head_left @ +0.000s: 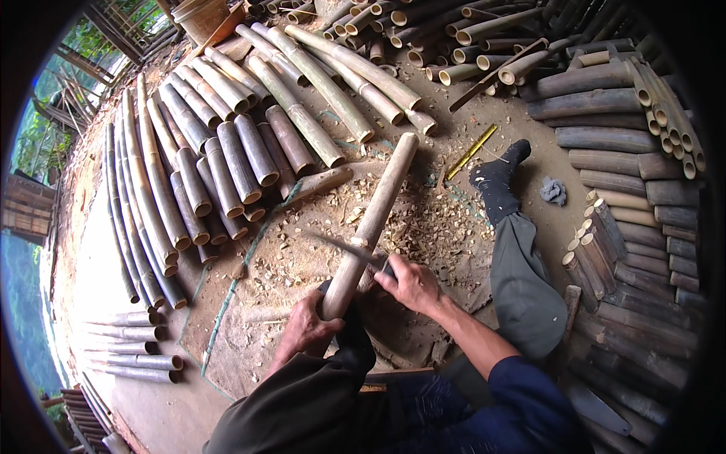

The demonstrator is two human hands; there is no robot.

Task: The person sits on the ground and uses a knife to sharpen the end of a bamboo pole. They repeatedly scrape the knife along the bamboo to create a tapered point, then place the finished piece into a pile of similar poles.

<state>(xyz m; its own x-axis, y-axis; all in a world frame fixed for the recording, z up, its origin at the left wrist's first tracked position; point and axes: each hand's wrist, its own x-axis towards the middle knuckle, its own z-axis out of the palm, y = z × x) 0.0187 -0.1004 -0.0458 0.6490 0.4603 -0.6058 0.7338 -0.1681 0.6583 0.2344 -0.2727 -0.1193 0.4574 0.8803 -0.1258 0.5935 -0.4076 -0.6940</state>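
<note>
A pale bamboo pole [388, 181] slants up and away from my lap, its far end over the chip-strewn ground. My left hand [305, 327] is wrapped round its near part, beside my left knee. In my right hand [412, 284] is a knife whose dark blade [344, 246] lies across the pole at a ring-like joint, pointing left. The fingers close on the handle, which they mostly hide. Whether the edge bites into the bamboo I cannot tell. Pale wood chips [291, 266] cover the sacking under the pole.
Cut bamboo lengths [234, 163] lie in rows at the left. More are heaped at the back [461, 57] and stacked along the right [605, 163]. A yellow measuring stick [471, 152] rests near my right foot [495, 181], with a crumpled grey rag [553, 191] beyond it. A saw blade [597, 411] shows lower right.
</note>
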